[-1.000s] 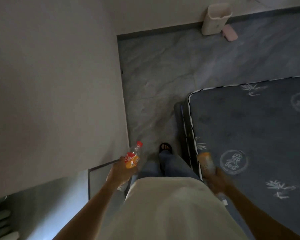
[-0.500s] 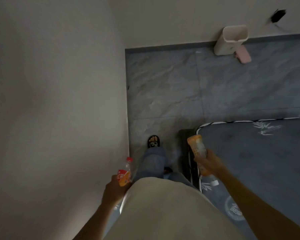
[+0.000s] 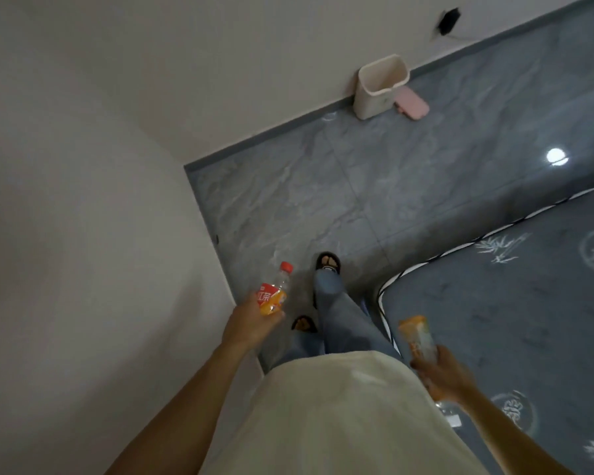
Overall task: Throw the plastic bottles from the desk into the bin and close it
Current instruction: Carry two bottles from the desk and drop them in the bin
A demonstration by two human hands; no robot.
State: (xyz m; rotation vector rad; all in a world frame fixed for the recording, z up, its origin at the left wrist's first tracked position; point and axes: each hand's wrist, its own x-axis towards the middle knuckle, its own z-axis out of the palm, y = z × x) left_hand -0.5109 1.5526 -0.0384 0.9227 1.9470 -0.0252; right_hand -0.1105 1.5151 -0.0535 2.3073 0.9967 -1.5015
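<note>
two bottles point(image 3: 273, 293) point(image 3: 417, 337), one bin point(image 3: 379, 87), one pink lid point(image 3: 411, 103), one mattress point(image 3: 528, 303).

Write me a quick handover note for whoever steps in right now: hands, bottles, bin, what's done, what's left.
Left hand: holds the red-capped bottle.
Right hand: holds the orange-labelled bottle.
Bin: open, on the floor against the far wall; pink lid lies beside it.
Done: both bottles picked up, person standing between wall and mattress.
Left: walk over, drop both bottles in, fit the lid.

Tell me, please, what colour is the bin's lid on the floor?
Pink, seen in the head view.
</note>
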